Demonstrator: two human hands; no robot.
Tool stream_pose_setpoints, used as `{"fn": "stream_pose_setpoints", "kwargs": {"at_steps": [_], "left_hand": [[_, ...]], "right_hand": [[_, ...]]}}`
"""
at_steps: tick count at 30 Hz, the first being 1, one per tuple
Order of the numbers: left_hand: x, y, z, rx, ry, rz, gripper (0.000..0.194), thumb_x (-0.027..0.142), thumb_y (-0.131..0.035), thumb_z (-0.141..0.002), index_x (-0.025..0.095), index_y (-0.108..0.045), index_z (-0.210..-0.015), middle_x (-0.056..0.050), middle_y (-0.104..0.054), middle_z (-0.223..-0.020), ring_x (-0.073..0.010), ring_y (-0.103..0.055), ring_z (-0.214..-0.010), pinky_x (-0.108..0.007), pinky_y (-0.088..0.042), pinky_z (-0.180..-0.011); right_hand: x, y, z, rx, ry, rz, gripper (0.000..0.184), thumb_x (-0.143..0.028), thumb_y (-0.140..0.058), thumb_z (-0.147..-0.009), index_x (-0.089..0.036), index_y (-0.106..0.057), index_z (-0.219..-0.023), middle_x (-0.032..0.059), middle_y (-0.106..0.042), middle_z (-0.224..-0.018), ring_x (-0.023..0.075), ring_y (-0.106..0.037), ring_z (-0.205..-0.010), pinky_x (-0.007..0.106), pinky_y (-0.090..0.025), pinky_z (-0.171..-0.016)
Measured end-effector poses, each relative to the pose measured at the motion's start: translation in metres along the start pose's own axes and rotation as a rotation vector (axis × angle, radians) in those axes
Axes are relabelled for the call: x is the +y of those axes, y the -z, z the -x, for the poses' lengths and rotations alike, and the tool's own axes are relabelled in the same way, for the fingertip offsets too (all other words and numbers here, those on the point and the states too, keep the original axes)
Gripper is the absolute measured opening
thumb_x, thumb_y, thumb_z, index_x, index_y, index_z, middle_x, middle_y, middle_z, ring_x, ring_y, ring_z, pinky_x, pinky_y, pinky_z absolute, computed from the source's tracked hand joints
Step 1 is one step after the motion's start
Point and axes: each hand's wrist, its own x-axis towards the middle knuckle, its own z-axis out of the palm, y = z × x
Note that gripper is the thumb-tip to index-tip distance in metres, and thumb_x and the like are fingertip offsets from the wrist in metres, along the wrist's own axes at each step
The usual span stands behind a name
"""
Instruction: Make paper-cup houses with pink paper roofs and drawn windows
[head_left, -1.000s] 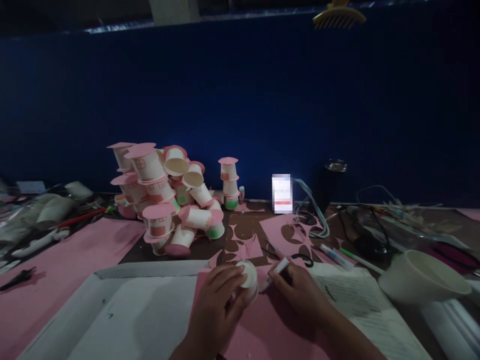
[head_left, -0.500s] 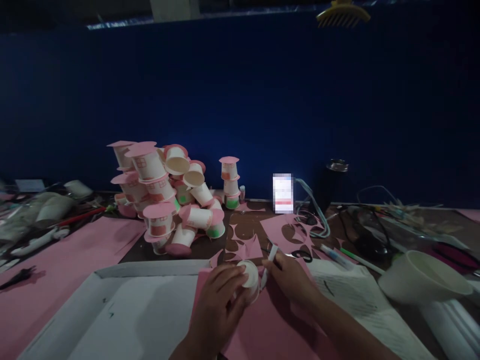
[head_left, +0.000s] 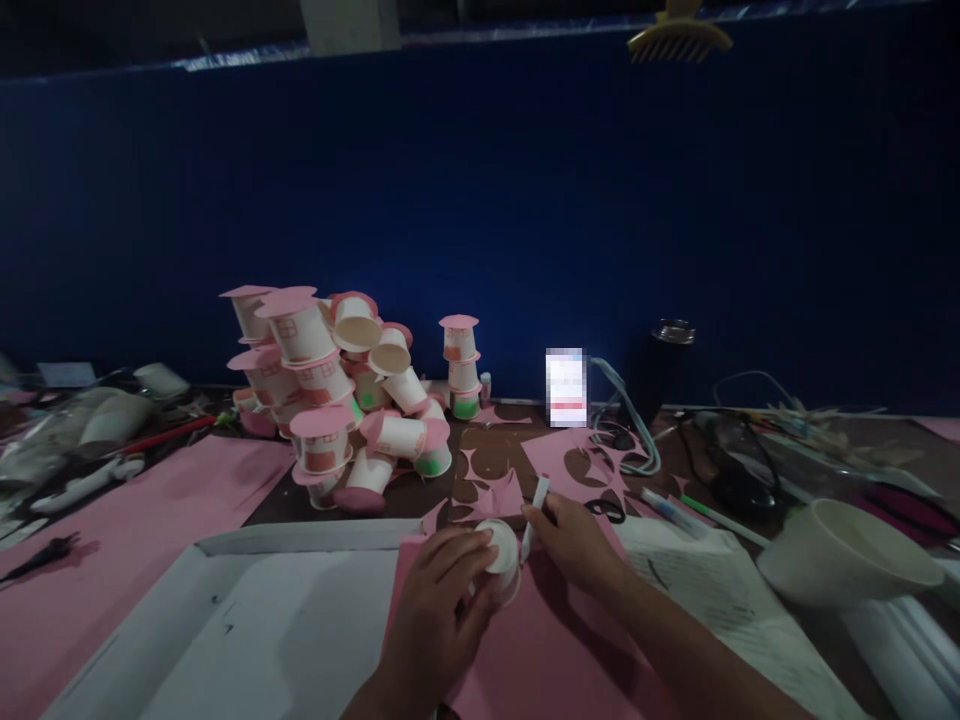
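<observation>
A white paper cup (head_left: 504, 560) stands upside down on a pink paper sheet (head_left: 555, 650). My left hand (head_left: 448, 585) wraps round the cup's left side, fingers over its base. In my right hand (head_left: 568, 530) is a slim white pen-like tool (head_left: 535, 518), held tilted, its lower tip down at the cup's right rim. Whether it is a pen or a craft knife I cannot tell. Cut pink paper scraps (head_left: 501, 495) lie just beyond both hands.
Left of centre is a pile of cups with pink paper roofs (head_left: 322, 370); a small cup tower (head_left: 462, 368) stands beside it. A white box lid (head_left: 300, 610) lies to my left. Scissors (head_left: 606, 510), a phone (head_left: 566, 388), a black bottle (head_left: 660, 370) and a large white cup (head_left: 847, 555) are rightward.
The white tool has shifted slightly left and lower along the cup's edge with my right hand. My left hand keeps its hold on the cup. The view has moved a little.
</observation>
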Motion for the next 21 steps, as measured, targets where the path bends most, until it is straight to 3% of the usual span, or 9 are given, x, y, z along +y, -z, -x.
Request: {"fn": "stream_pose_setpoints", "kwargs": {"at_steps": [12,21], "left_hand": [[0.000,0.001,0.001,-0.021,0.002,0.002,0.036,0.014,-0.060,-0.081,0.021,-0.055,-0.116,-0.008,-0.062,-0.117,-0.0219,-0.050,-0.112,-0.040,-0.045,-0.093],[0.001,0.003,0.001,-0.056,0.037,0.069,0.034,0.009,-0.048,-0.086,0.021,-0.055,-0.117,-0.008,-0.060,-0.119,-0.0223,-0.048,-0.115,-0.042,-0.041,-0.097]], "right_hand": [[-0.004,-0.005,-0.014,0.031,0.034,-0.025,0.032,-0.038,-0.045,-0.088,-0.020,-0.044,-0.061,0.0003,-0.057,-0.061,0.0133,-0.052,-0.058,0.023,-0.029,-0.054],[-0.007,-0.010,-0.020,0.024,-0.006,-0.042,0.033,-0.036,-0.045,-0.089,-0.021,-0.044,-0.060,0.0006,-0.057,-0.057,0.0129,-0.053,-0.054,0.023,-0.029,-0.051]]}}
